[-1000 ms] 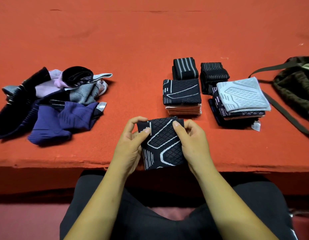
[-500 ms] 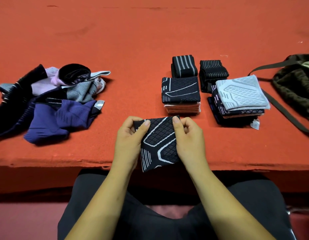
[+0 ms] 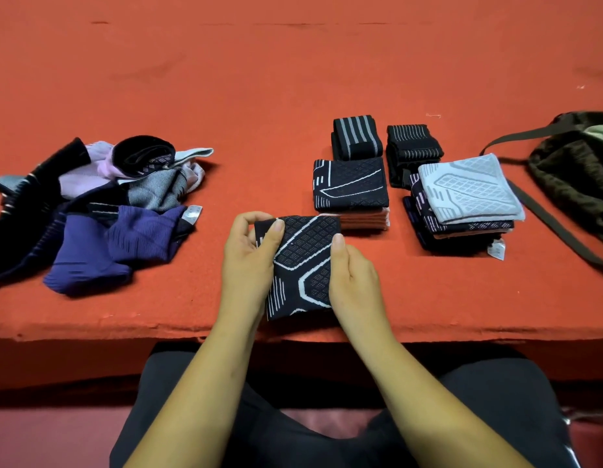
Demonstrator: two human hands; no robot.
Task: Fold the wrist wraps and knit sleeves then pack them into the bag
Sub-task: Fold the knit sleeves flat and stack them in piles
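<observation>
A folded black knit sleeve with white line pattern (image 3: 302,265) is held above the table's front edge. My left hand (image 3: 247,261) pinches its left side, thumb on top. My right hand (image 3: 352,282) grips its right side the same way. Just behind it stand two stacks of folded sleeves, one topped black (image 3: 349,184), the other topped light grey (image 3: 469,189). Two rolled black striped wrist wraps (image 3: 356,136) (image 3: 411,143) sit behind the stacks. A loose heap of unfolded sleeves, purple, black, grey and pink (image 3: 100,204), lies at the left. The dark olive bag (image 3: 577,177) lies at the far right.
The orange-red table (image 3: 293,69) stretches far back. The bag's long strap (image 3: 557,228) trails across the cloth toward the front right. The table's front edge (image 3: 90,327) runs just under my wrists, with my lap below.
Both hands have lifted the folded black sleeve slightly up and forward, closer to the black-topped stack. The grip is unchanged.
</observation>
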